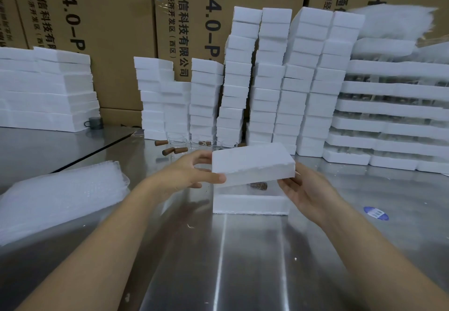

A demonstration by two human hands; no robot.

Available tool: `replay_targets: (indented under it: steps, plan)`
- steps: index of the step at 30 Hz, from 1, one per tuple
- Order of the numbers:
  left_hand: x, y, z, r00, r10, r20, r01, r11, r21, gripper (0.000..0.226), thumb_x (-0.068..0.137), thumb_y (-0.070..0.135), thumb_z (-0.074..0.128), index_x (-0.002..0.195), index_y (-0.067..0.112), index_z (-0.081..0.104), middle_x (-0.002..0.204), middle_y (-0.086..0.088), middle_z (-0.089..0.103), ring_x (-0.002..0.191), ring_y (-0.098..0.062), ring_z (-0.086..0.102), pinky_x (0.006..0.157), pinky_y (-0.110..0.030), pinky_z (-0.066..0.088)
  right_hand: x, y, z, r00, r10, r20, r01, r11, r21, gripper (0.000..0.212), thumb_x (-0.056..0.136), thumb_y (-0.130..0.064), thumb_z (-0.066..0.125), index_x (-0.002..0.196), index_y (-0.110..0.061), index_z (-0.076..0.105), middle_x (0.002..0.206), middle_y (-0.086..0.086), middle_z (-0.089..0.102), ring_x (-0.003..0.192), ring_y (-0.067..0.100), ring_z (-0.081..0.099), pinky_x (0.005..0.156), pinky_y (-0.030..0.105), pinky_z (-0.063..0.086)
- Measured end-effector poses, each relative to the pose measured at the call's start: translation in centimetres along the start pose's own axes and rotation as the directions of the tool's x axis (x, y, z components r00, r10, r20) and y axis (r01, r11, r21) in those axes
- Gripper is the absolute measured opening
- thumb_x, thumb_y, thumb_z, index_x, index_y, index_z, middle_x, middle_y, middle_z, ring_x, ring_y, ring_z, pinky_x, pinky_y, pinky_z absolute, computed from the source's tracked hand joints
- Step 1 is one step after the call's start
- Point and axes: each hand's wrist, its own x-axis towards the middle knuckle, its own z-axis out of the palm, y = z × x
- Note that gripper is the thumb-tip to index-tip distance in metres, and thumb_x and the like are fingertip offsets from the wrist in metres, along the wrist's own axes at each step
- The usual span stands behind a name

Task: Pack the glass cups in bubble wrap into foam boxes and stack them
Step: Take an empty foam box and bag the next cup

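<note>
Left hand [187, 174], right hand [308, 191], gripping lid [250, 162] (tilted)

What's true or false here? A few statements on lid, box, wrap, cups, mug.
1. Left hand and right hand both hold the lid. True.
2. The lid sits flush on the box. False: it is tilted, with a gap above the box.
3. The bubble wrap lies right of the box. False: it lies to the left.
4. Cups stand behind the lid. True.
5. The mug sits on top of a foam stack. False: it stands on the table.
</note>
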Motion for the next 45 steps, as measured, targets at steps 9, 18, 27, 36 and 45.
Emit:
replay_targets:
  steps: [9, 18, 27, 36, 45]
  plan:
    - [0.2, 0.5, 1.5, 0.998, 0.03, -0.054, -0.031, 0.999, -0.018, 0.084, 0.053, 0.058, 0.096, 0.129, 0.04, 0.066, 0.123, 0.027, 0.072, 0.115, 0.005, 0.067, 0.094, -0.031, 0.053, 1.1, 0.0, -1.6, 0.98, -0.11, -0.168, 0.04, 0.926, -0.375, 0.02, 0.098, -0.028, 0.061, 0.105, -0.032, 0.079, 0.109, -0.002, 0.078, 0.087, 0.017, 0.071, 0.072, 0.03, 0.052]
    - [0.1, -0.2, 0.3, 1.0, -0.026, -0.004, 0.026, 1.0, 0.01, 0.083, 0.054, 0.061, 0.099, 0.128, 0.041, 0.068, 0.122, 0.023, 0.073, 0.112, -0.001, 0.072, 0.086, -0.031, 0.063, 1.1, 0.7, -1.8, 0.973, -0.109, -0.204, -0.019, 0.843, -0.537, 0.038, 0.083, -0.057, 0.076, 0.105, -0.026, 0.072, 0.104, 0.0, 0.072, 0.093, 0.018, 0.072, 0.077, 0.035, 0.053]
    - [0.1, -1.2, -0.4, 0.998, -0.023, 0.052, 0.022, 0.999, 0.036, 0.087, 0.048, 0.065, 0.103, 0.126, 0.051, 0.068, 0.126, 0.029, 0.07, 0.116, 0.0, 0.07, 0.09, -0.031, 0.061, 1.3, 1.3, -2.0, 0.99, -0.11, -0.091, 0.039, 0.821, -0.569, 0.035, 0.088, -0.044, 0.075, 0.108, -0.015, 0.072, 0.101, 0.004, 0.08, 0.095, 0.026, 0.076, 0.09, 0.044, 0.058]
    - [0.0, -0.5, -0.3, 0.983, -0.12, 0.138, 0.127, 0.991, -0.045, 0.105, 0.049, 0.068, 0.1, 0.142, 0.049, 0.056, 0.137, 0.024, 0.069, 0.121, -0.007, 0.071, 0.098, -0.032, 0.054, 1.4, 1.6, -1.9, 0.995, -0.096, -0.033, 0.065, 0.857, -0.512, 0.029, 0.096, -0.035, 0.069, 0.116, -0.014, 0.067, 0.108, 0.007, 0.078, 0.093, 0.026, 0.076, 0.078, 0.039, 0.06]
    - [0.5, -0.5, 1.5, 0.976, -0.193, 0.104, 0.206, 0.97, -0.131, 0.066, 0.077, 0.056, 0.087, 0.137, 0.038, 0.068, 0.13, 0.012, 0.076, 0.122, -0.015, 0.072, 0.114, -0.04, 0.051, 1.5, 1.7, -2.4, 0.997, -0.078, 0.013, 0.073, 0.845, -0.529, 0.028, 0.098, -0.042, 0.063, 0.119, -0.025, 0.072, 0.11, -0.003, 0.08, 0.1, 0.021, 0.077, 0.09, 0.038, 0.06]
